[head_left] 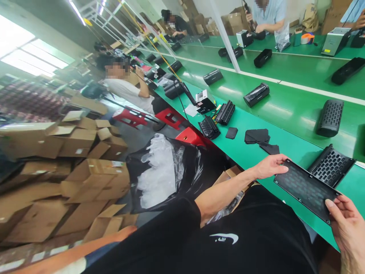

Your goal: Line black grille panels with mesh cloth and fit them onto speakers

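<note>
A flat black perforated panel (306,189) is held over the near edge of the green bench (285,110). My left hand (269,166) grips its left end, fingers curled over the top edge. My right hand (346,224) holds its lower right corner, fingers closed on the rim. Just behind the panel lies a black grille tray (332,164) with larger holes. A rounded black speaker grille (330,117) stands further back. Flat black pads (257,136) lie to the left of my left hand.
Black housings (256,94) and stacked grille parts (217,118) dot the bench. Co-workers sit at the left (128,89) and across the bench (269,15). Cardboard boxes (76,171) and a black bag of plastic (168,171) fill the floor at left.
</note>
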The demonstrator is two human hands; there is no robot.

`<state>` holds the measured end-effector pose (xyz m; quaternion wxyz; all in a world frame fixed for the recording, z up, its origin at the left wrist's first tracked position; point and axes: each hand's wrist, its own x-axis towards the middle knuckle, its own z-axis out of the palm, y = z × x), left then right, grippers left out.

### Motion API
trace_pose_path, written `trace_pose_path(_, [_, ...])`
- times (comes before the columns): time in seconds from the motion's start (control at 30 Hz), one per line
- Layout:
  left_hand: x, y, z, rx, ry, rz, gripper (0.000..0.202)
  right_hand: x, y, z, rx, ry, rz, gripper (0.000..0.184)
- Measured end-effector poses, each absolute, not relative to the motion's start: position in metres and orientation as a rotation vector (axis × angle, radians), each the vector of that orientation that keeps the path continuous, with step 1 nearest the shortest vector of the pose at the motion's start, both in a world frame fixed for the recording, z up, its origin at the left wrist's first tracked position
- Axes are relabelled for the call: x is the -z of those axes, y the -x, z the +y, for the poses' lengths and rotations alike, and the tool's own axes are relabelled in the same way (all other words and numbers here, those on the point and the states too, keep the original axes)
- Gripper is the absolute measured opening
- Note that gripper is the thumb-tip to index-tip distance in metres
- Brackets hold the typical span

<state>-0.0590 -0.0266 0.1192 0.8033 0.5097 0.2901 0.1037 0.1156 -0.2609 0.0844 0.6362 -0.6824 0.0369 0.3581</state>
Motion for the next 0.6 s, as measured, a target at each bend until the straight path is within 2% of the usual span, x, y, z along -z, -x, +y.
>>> trace_pose_path(0.33, [-0.121,0.048,-0.021,-0.182,-1.144,0.53,0.064,-0.1,-0.101,-0.277,-0.938,1.477,0.121,0.067])
trace_pose_path(0.6, [-0.118,0.06,-0.002,-0.166,-1.131,0.429,0.06,-0.113,-0.077,-0.264,-0.896,1.476,0.111,0.06])
